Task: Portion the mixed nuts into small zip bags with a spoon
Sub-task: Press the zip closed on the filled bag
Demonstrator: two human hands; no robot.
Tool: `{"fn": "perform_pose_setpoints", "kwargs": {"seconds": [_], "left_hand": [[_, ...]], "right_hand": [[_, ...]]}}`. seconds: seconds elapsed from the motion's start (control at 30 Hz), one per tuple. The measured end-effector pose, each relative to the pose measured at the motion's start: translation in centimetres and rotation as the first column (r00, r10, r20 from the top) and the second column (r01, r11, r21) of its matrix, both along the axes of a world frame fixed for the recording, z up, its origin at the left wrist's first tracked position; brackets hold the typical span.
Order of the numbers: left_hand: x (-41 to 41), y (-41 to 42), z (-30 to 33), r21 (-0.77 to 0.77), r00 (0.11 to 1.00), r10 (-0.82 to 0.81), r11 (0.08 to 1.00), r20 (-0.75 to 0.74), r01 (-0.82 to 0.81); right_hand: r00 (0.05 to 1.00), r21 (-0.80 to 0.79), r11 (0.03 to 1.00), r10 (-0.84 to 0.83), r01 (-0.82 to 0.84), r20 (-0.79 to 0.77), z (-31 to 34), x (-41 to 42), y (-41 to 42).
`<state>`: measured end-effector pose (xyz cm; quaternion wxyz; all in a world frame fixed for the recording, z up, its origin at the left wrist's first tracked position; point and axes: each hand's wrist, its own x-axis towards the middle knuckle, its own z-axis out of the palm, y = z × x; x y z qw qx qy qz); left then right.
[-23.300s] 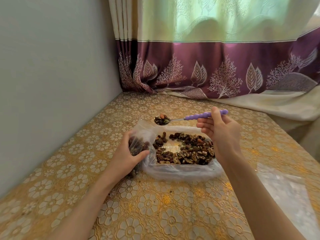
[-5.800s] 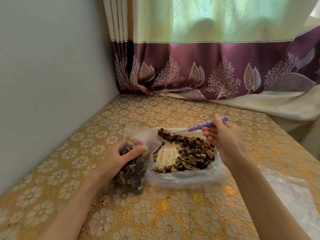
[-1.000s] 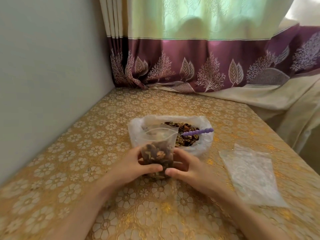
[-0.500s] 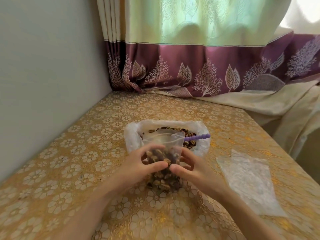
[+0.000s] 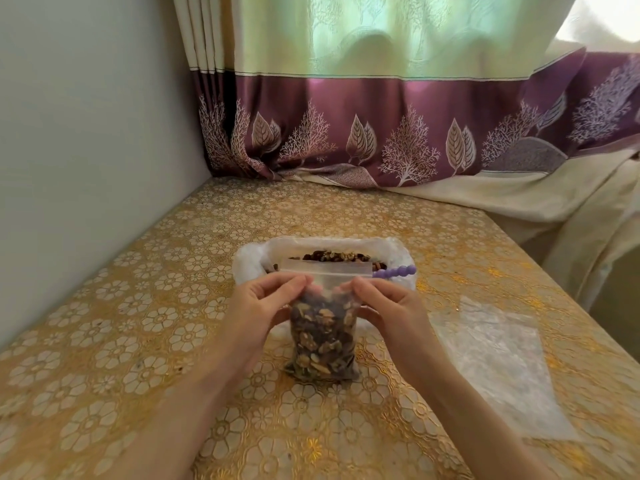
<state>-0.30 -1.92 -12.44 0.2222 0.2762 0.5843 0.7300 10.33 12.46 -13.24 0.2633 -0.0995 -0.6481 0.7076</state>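
A small clear zip bag full of mixed nuts stands upright on the table in front of me. My left hand pinches its upper left part just below the zip strip. My right hand pinches the upper right part the same way. The zip strip stretches flat between and above my fingers. Behind it sits a tray lined with a white plastic bag that holds the loose mixed nuts. The purple beaded handle of the spoon sticks out of the tray to the right; its bowl is hidden.
A pile of empty clear zip bags lies flat on the table to my right. The table wears a gold flowered cloth. A grey wall runs along the left, and a purple and green curtain hangs behind.
My hands have slid up the filled bag from its middle to just under the zip strip. The bag now stands taller and straighter, with its top pulled flat.
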Motion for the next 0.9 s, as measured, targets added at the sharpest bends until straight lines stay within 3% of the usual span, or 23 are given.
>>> {"fn": "perform_pose_setpoints", "kwargs": {"seconds": [0.4, 0.7, 0.9], "left_hand": [[0.9, -0.6, 0.1, 0.105, 0.988, 0.129, 0.987, -0.083, -0.120], [0.5, -1.6, 0.7, 0.096, 0.979, 0.135, 0.988, -0.151, -0.122], [0.7, -1.6, 0.7, 0.077, 0.959, 0.172, 0.984, -0.224, -0.159]], "right_hand": [[0.989, 0.057, 0.991, -0.116, 0.121, -0.088, 0.1, 0.4, -1.1], [0.990, -0.021, 0.995, -0.098, 0.096, -0.105, 1.0, 0.9, -0.6], [0.984, 0.077, 0.983, -0.163, 0.168, -0.077, 1.0, 1.2, -0.5]]}}
